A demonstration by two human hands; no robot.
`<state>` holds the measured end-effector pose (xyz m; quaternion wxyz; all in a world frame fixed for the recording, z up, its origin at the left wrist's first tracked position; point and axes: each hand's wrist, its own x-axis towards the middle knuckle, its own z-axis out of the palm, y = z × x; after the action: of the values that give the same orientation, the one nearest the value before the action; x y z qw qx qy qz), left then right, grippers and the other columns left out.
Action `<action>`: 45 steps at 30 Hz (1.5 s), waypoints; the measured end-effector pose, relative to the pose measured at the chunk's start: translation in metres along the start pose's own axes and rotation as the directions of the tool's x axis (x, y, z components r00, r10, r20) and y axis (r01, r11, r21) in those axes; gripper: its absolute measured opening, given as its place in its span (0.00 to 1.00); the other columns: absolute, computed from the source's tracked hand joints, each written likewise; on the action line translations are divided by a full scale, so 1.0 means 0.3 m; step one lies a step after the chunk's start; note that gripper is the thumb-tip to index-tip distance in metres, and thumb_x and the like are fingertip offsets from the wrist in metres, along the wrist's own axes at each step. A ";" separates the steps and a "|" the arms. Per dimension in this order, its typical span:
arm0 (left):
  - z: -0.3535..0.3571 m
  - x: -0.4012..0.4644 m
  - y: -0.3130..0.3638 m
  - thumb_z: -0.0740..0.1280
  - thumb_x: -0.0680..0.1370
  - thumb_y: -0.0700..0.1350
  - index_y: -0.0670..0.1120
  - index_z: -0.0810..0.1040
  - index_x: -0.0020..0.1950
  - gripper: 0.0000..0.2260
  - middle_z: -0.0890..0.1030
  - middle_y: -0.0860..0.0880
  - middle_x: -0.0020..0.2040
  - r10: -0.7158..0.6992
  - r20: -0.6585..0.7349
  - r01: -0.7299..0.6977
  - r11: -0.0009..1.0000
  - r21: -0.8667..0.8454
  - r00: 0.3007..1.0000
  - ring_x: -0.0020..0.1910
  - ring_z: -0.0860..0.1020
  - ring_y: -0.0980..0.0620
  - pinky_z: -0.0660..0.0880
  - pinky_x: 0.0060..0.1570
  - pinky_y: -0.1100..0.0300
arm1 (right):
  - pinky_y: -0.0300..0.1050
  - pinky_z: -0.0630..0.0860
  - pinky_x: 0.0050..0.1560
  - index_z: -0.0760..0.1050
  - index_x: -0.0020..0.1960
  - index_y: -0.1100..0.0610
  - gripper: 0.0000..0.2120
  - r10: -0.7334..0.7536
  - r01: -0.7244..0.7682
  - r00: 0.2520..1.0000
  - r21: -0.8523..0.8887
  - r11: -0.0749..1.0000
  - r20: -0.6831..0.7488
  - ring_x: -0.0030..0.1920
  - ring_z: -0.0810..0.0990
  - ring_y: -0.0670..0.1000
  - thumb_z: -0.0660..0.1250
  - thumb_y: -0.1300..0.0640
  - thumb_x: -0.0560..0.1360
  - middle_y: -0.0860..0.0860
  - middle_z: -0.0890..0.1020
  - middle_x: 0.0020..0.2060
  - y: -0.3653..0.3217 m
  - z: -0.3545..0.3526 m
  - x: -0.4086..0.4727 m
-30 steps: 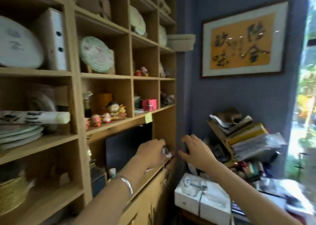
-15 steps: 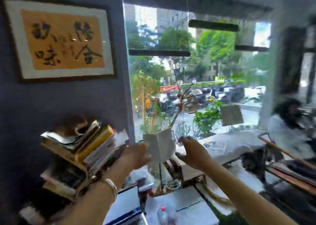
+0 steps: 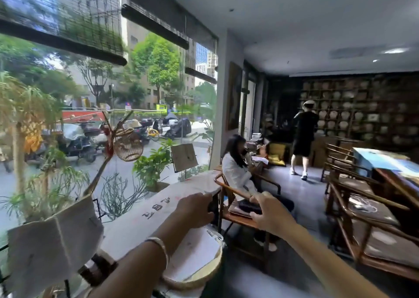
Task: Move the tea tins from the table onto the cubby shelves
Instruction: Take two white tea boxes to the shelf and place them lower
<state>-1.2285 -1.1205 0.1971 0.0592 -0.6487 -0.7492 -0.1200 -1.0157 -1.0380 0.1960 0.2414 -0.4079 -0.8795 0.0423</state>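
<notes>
No tea tin shows in the head view, and the light wooden cubby shelves from the earlier frames are out of sight. My left hand (image 3: 195,209), with a silver bangle on its wrist, is stretched forward with loosely curled fingers and holds nothing. My right hand (image 3: 269,214) reaches forward beside it, fingers relaxed and thumb raised, also with nothing in it. A wooden table (image 3: 394,179) with a bluish sheet on top stands at the right edge; what lies on it is too blurred to tell.
A long window counter (image 3: 158,207) covered in white paper runs along the left, with a round bamboo tray (image 3: 204,275) below my left arm. A seated person (image 3: 235,170) and a walking person (image 3: 303,134) are ahead. Wooden armchairs (image 3: 362,220) fill the right. Dark shelving (image 3: 362,111) lines the far wall.
My view has swung right, from the cubby shelves past the framed calligraphy and window into the room. Both hands stayed stretched out in front, holding nothing.
</notes>
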 end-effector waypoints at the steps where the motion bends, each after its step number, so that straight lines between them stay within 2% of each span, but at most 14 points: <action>1: 0.014 0.067 -0.014 0.64 0.76 0.55 0.50 0.70 0.67 0.21 0.80 0.46 0.59 0.039 -0.007 -0.039 0.999 -0.017 0.999 0.57 0.79 0.43 0.74 0.47 0.56 | 0.41 0.76 0.49 0.74 0.58 0.55 0.14 0.032 -0.032 0.999 -0.015 0.999 -0.008 0.50 0.78 0.51 0.69 0.54 0.74 0.52 0.77 0.51 0.021 0.008 0.027; 4: 0.079 0.255 0.000 0.64 0.76 0.54 0.49 0.72 0.65 0.19 0.79 0.45 0.59 0.137 -0.017 -0.138 0.990 -0.038 0.990 0.56 0.79 0.42 0.77 0.49 0.52 | 0.35 0.71 0.50 0.76 0.56 0.54 0.11 0.153 -0.154 0.988 -0.062 0.986 -0.026 0.51 0.78 0.50 0.68 0.60 0.73 0.50 0.75 0.50 0.117 0.034 0.083; 8: 0.243 0.417 0.174 0.62 0.76 0.53 0.44 0.72 0.64 0.20 0.77 0.40 0.62 0.339 0.136 -0.337 0.941 -0.043 0.931 0.62 0.76 0.38 0.74 0.60 0.44 | 0.40 0.70 0.47 0.77 0.49 0.57 0.09 0.347 -0.349 0.937 -0.100 0.932 -0.041 0.48 0.78 0.52 0.62 0.65 0.72 0.50 0.77 0.44 0.296 0.044 0.076; 10: 0.304 0.508 0.270 0.62 0.77 0.56 0.45 0.73 0.62 0.19 0.79 0.42 0.59 0.408 0.140 -0.400 0.913 -0.087 0.902 0.59 0.78 0.38 0.75 0.57 0.47 | 0.42 0.71 0.46 0.77 0.44 0.56 0.06 0.430 -0.437 0.899 -0.116 0.892 -0.079 0.46 0.79 0.53 0.62 0.64 0.72 0.51 0.79 0.44 0.402 0.032 0.067; 13: 0.359 0.677 0.412 0.62 0.77 0.55 0.46 0.72 0.64 0.19 0.79 0.43 0.61 0.497 0.115 -0.486 0.866 -0.116 0.860 0.60 0.78 0.40 0.75 0.55 0.49 | 0.42 0.71 0.46 0.77 0.44 0.52 0.07 0.516 -0.533 0.846 -0.153 0.833 -0.137 0.48 0.79 0.52 0.62 0.61 0.72 0.50 0.78 0.45 0.573 0.000 0.077; 17: 0.438 0.925 0.588 0.61 0.78 0.55 0.46 0.71 0.65 0.20 0.77 0.44 0.62 0.593 0.087 -0.583 0.804 -0.116 0.800 0.61 0.77 0.41 0.74 0.53 0.50 | 0.44 0.73 0.50 0.78 0.48 0.52 0.07 0.560 -0.587 0.809 -0.199 0.784 -0.180 0.50 0.79 0.52 0.65 0.59 0.71 0.50 0.78 0.47 0.805 -0.037 0.141; 20: 0.496 1.135 0.733 0.61 0.78 0.54 0.47 0.70 0.65 0.19 0.77 0.45 0.64 0.625 0.131 -0.616 0.781 -0.103 0.770 0.63 0.76 0.41 0.74 0.55 0.50 | 0.46 0.76 0.52 0.78 0.47 0.52 0.07 0.598 -0.630 0.774 -0.165 0.759 -0.207 0.51 0.79 0.53 0.65 0.59 0.70 0.51 0.78 0.48 1.003 -0.061 0.211; 22: 0.522 1.269 0.840 0.60 0.78 0.51 0.47 0.72 0.62 0.16 0.78 0.45 0.62 0.643 0.153 -0.639 0.765 -0.084 0.750 0.61 0.77 0.41 0.73 0.52 0.51 | 0.49 0.76 0.53 0.78 0.47 0.52 0.06 0.605 -0.640 0.767 -0.187 0.745 -0.214 0.52 0.79 0.53 0.66 0.57 0.71 0.50 0.79 0.49 1.133 -0.088 0.256; 24: 0.543 1.387 0.942 0.59 0.77 0.49 0.47 0.73 0.58 0.12 0.80 0.46 0.59 0.661 0.151 -0.654 0.750 -0.100 0.735 0.57 0.79 0.42 0.72 0.47 0.52 | 0.48 0.76 0.52 0.78 0.49 0.51 0.06 0.618 -0.660 0.750 -0.204 0.723 -0.236 0.52 0.79 0.52 0.67 0.55 0.72 0.49 0.77 0.49 1.250 -0.121 0.295; 29: 0.623 1.611 1.188 0.60 0.77 0.51 0.50 0.74 0.62 0.15 0.80 0.48 0.58 0.743 0.157 -0.724 0.669 -0.168 0.650 0.56 0.79 0.45 0.75 0.46 0.52 | 0.42 0.75 0.48 0.77 0.48 0.50 0.05 0.662 -0.708 0.704 -0.187 0.681 -0.257 0.49 0.79 0.50 0.68 0.54 0.72 0.47 0.76 0.48 1.499 -0.173 0.344; 35: 0.760 1.848 1.487 0.61 0.77 0.51 0.48 0.74 0.63 0.16 0.79 0.47 0.59 0.827 0.129 -0.798 0.561 -0.218 0.547 0.58 0.78 0.44 0.77 0.53 0.50 | 0.39 0.70 0.44 0.76 0.49 0.48 0.06 0.720 -0.773 0.634 -0.223 0.594 -0.281 0.44 0.75 0.46 0.69 0.53 0.72 0.44 0.72 0.45 1.814 -0.197 0.396; 38: 0.840 2.009 1.638 0.60 0.78 0.52 0.46 0.71 0.66 0.19 0.77 0.45 0.63 0.863 0.114 -0.837 0.505 -0.212 0.492 0.62 0.75 0.42 0.75 0.57 0.48 | 0.43 0.73 0.46 0.77 0.48 0.50 0.06 0.750 -0.808 0.588 -0.243 0.536 -0.304 0.49 0.77 0.50 0.67 0.53 0.72 0.47 0.74 0.47 2.000 -0.208 0.459; 42: 0.903 2.266 1.833 0.58 0.74 0.57 0.46 0.72 0.61 0.21 0.78 0.44 0.61 0.896 0.116 -0.863 0.444 -0.239 0.429 0.61 0.76 0.40 0.73 0.54 0.49 | 0.48 0.75 0.49 0.76 0.47 0.50 0.06 0.792 -0.848 0.528 -0.252 0.467 -0.308 0.51 0.78 0.53 0.67 0.53 0.71 0.49 0.75 0.48 2.252 -0.240 0.568; 45: 0.943 2.483 1.986 0.59 0.76 0.52 0.46 0.73 0.63 0.18 0.78 0.44 0.61 0.924 0.094 -0.892 0.382 -0.242 0.370 0.61 0.76 0.41 0.74 0.56 0.49 | 0.46 0.75 0.50 0.76 0.48 0.50 0.06 0.822 -0.876 0.477 -0.241 0.417 -0.311 0.53 0.78 0.52 0.66 0.53 0.72 0.49 0.76 0.50 2.433 -0.278 0.633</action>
<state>-0.7347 -0.2572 0.1679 -0.0144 -0.9647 -0.2575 -0.0529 -0.5733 -0.4236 0.1455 0.1679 -0.8356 -0.5218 -0.0365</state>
